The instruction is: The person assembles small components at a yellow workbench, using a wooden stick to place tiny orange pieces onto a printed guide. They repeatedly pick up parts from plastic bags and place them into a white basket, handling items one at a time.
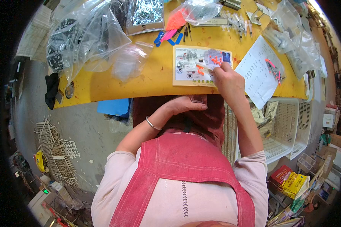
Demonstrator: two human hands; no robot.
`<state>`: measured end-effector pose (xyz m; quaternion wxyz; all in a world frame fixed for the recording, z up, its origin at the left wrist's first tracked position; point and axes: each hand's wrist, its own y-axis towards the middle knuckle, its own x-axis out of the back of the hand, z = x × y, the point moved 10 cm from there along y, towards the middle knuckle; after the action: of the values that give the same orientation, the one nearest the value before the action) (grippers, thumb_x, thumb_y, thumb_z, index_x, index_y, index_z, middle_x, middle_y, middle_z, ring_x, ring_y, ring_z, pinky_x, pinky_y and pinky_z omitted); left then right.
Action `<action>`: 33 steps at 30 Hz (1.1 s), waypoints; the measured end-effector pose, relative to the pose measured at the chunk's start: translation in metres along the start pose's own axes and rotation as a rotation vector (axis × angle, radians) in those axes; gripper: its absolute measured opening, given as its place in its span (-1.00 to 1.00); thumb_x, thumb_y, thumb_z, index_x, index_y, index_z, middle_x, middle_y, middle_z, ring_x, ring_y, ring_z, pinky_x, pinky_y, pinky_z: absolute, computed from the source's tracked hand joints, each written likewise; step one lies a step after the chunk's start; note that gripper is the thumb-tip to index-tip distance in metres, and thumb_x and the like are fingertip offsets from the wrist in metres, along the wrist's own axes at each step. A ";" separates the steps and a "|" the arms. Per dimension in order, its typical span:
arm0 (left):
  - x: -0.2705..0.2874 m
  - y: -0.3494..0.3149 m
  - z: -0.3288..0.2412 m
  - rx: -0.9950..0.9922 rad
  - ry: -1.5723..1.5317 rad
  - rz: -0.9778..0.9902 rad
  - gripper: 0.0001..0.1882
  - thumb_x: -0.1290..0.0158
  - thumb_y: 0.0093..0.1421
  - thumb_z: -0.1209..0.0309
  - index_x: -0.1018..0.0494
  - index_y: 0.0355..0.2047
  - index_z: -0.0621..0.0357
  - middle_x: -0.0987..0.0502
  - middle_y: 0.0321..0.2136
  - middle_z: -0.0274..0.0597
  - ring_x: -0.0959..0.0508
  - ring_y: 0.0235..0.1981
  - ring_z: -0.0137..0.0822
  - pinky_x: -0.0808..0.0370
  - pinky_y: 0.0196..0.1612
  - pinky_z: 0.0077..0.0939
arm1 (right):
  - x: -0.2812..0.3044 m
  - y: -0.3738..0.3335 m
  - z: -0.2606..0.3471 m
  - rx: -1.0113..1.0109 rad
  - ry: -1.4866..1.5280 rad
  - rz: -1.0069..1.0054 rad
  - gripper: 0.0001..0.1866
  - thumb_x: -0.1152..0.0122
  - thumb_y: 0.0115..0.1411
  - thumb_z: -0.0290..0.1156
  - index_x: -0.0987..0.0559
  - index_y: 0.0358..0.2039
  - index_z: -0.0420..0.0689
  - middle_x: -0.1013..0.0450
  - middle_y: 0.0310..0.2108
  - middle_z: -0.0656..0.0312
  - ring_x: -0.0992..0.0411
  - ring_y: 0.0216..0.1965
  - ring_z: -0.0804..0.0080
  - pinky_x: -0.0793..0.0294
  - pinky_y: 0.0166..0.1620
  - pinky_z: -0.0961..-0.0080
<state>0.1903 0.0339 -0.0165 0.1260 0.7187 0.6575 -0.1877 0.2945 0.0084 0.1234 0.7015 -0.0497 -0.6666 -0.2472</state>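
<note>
My right hand [228, 80] rests over a printed card [181, 77] on the yellow table, its thumb and fingers pinched together. Whatever lies between those fingertips is too small to tell. Beside them on the card are small orange pieces, one loose cluster [216, 60] just beyond the fingers and another group [200, 69] to their left. Below the table's front edge, over my lap, my left hand [187, 104] is closed with its fingers curled. Something small and see-through shows at its fingers, but its kind is unclear.
Clear plastic bags [130, 60] lie left of the card. A white written sheet [259, 72] with pink and black pieces [273, 71] lies to the right. Farther back are a box of silvery parts [144, 17], an orange-filled bag [176, 19] and syringes [240, 26]. White baskets [282, 128] stand below right.
</note>
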 end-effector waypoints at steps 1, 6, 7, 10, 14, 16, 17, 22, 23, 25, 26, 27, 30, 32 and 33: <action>0.001 0.001 -0.001 -0.018 -0.017 -0.024 -0.57 -0.37 0.24 0.27 -0.48 0.00 0.18 -0.52 -0.22 -0.34 -0.48 -0.16 -0.41 -0.47 -0.02 -0.44 | 0.000 -0.002 0.001 -0.004 0.000 0.007 -0.93 -0.29 0.10 -0.48 -0.59 -0.37 -0.14 -0.49 -0.31 0.11 -0.59 -0.40 0.07 -0.59 -0.40 0.17; 0.005 0.000 0.002 -0.010 -0.033 -0.034 -0.51 -0.36 0.24 0.36 -0.45 0.11 0.16 -0.49 -0.14 -0.38 -0.45 -0.10 -0.46 -0.46 0.04 -0.45 | 0.006 -0.012 0.007 -0.013 0.048 -0.026 -0.94 -0.31 0.19 -0.43 -0.59 -0.38 -0.09 -0.45 -0.37 0.16 -0.54 -0.46 0.06 -0.53 -0.42 0.15; 0.005 -0.001 0.002 -0.013 -0.045 -0.043 -0.50 -0.36 0.23 0.37 -0.44 0.12 0.16 -0.49 -0.12 -0.39 -0.44 -0.09 -0.47 -0.46 0.04 -0.45 | 0.006 -0.014 0.009 -0.013 0.049 -0.020 -0.95 -0.30 0.20 -0.44 -0.59 -0.37 -0.09 -0.44 -0.37 0.16 -0.54 -0.46 0.06 -0.53 -0.42 0.15; 0.007 -0.002 0.007 0.019 -0.075 -0.073 -0.44 -0.37 0.23 0.39 -0.41 0.19 0.16 -0.49 -0.06 -0.40 -0.45 -0.04 -0.48 -0.46 0.08 -0.46 | 0.008 -0.019 0.011 -0.035 0.053 -0.017 -0.96 -0.28 0.20 -0.44 -0.58 -0.36 -0.09 -0.44 -0.37 0.15 -0.54 -0.45 0.04 -0.53 -0.42 0.13; 0.007 -0.003 0.003 -0.025 -0.146 -0.146 -0.36 -0.37 0.22 0.43 -0.39 0.27 0.18 -0.51 0.06 -0.36 -0.47 0.07 -0.47 -0.44 0.17 -0.46 | 0.006 -0.028 0.015 -0.075 0.027 0.018 -0.95 -0.29 0.19 -0.45 -0.58 -0.36 -0.10 -0.44 -0.36 0.13 -0.55 -0.43 0.03 -0.53 -0.41 0.14; 0.007 -0.006 0.006 0.031 -0.130 -0.189 -0.35 -0.36 0.22 0.44 -0.38 0.29 0.20 -0.50 0.10 -0.34 -0.46 0.11 -0.45 -0.42 0.22 -0.45 | 0.005 -0.032 0.014 -0.103 0.042 0.009 -0.94 -0.29 0.18 -0.45 -0.57 -0.36 -0.10 -0.45 -0.36 0.12 -0.55 -0.43 0.03 -0.53 -0.41 0.14; 0.007 -0.007 0.008 0.059 -0.122 -0.210 -0.34 -0.36 0.23 0.45 -0.38 0.30 0.21 -0.50 0.12 -0.33 -0.45 0.13 -0.45 -0.41 0.24 -0.44 | 0.006 -0.034 0.013 -0.117 0.050 0.004 -0.94 -0.29 0.18 -0.45 -0.57 -0.36 -0.10 -0.45 -0.36 0.12 -0.55 -0.43 0.03 -0.53 -0.40 0.14; 0.003 -0.007 0.004 -0.051 -0.149 -0.268 -0.37 -0.34 0.25 0.46 -0.39 0.29 0.21 -0.51 0.13 -0.31 -0.46 0.14 -0.42 -0.39 0.27 -0.41 | 0.005 -0.040 0.015 -0.157 0.053 0.024 -0.91 -0.30 0.18 -0.43 -0.55 -0.36 -0.11 -0.45 -0.36 0.10 -0.55 -0.43 0.01 -0.54 -0.39 0.13; 0.003 -0.007 0.001 -0.072 -0.144 -0.278 -0.38 -0.33 0.25 0.46 -0.39 0.29 0.21 -0.51 0.14 -0.30 -0.46 0.14 -0.41 -0.38 0.27 -0.40 | 0.005 -0.041 0.016 -0.159 0.055 0.033 -0.91 -0.30 0.18 -0.43 -0.55 -0.36 -0.11 -0.45 -0.36 0.09 -0.55 -0.43 0.01 -0.54 -0.39 0.12; 0.002 -0.008 0.000 -0.067 -0.140 -0.270 -0.38 -0.33 0.26 0.45 -0.38 0.30 0.21 -0.50 0.16 -0.29 -0.46 0.16 -0.40 -0.38 0.28 -0.39 | 0.004 -0.043 0.017 -0.161 0.064 0.051 -0.91 -0.30 0.19 -0.42 -0.55 -0.35 -0.11 -0.45 -0.35 0.08 -0.55 -0.42 0.00 -0.54 -0.39 0.11; 0.001 -0.008 -0.001 -0.065 -0.138 -0.266 -0.38 -0.33 0.26 0.45 -0.38 0.30 0.21 -0.50 0.18 -0.29 -0.46 0.16 -0.40 -0.38 0.28 -0.38 | 0.005 -0.043 0.019 -0.155 0.066 0.043 -0.90 -0.30 0.17 -0.43 -0.54 -0.36 -0.12 -0.45 -0.36 0.07 -0.55 -0.43 -0.01 -0.55 -0.39 0.10; 0.001 -0.009 -0.001 -0.076 -0.151 -0.268 -0.38 -0.32 0.26 0.45 -0.38 0.30 0.21 -0.49 0.18 -0.28 -0.45 0.17 -0.39 -0.38 0.29 -0.37 | 0.006 -0.043 0.020 -0.149 0.068 0.036 -0.89 -0.30 0.16 -0.44 -0.53 -0.37 -0.14 -0.44 -0.36 0.06 -0.55 -0.44 -0.03 -0.56 -0.39 0.09; 0.004 -0.010 0.003 -0.089 -0.172 -0.283 -0.39 -0.31 0.28 0.45 -0.39 0.31 0.22 -0.49 0.21 -0.26 -0.45 0.20 -0.38 -0.38 0.30 -0.35 | 0.006 -0.045 0.022 -0.147 0.075 0.028 -0.88 -0.30 0.14 -0.45 -0.52 -0.36 -0.15 -0.44 -0.36 0.05 -0.56 -0.44 -0.04 -0.58 -0.39 0.07; 0.007 -0.011 0.007 -0.073 -0.160 -0.303 -0.40 -0.30 0.28 0.47 -0.39 0.30 0.22 -0.49 0.22 -0.24 -0.46 0.21 -0.36 -0.39 0.31 -0.34 | 0.006 -0.048 0.023 -0.156 0.088 0.025 -0.88 -0.30 0.14 -0.45 -0.52 -0.35 -0.15 -0.45 -0.35 0.05 -0.56 -0.43 -0.03 -0.58 -0.38 0.07; 0.006 -0.011 0.006 -0.090 -0.179 -0.304 -0.41 -0.29 0.29 0.48 -0.39 0.30 0.22 -0.50 0.22 -0.23 -0.46 0.22 -0.36 -0.39 0.31 -0.34 | 0.006 -0.049 0.025 -0.162 0.098 0.023 -0.88 -0.30 0.15 -0.45 -0.52 -0.35 -0.15 -0.45 -0.34 0.05 -0.56 -0.43 -0.03 -0.58 -0.38 0.07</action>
<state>0.1793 0.0381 -0.0243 0.1861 0.5853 0.7524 -0.2383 0.2517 -0.0263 0.1187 0.7298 -0.1015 -0.6086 -0.2943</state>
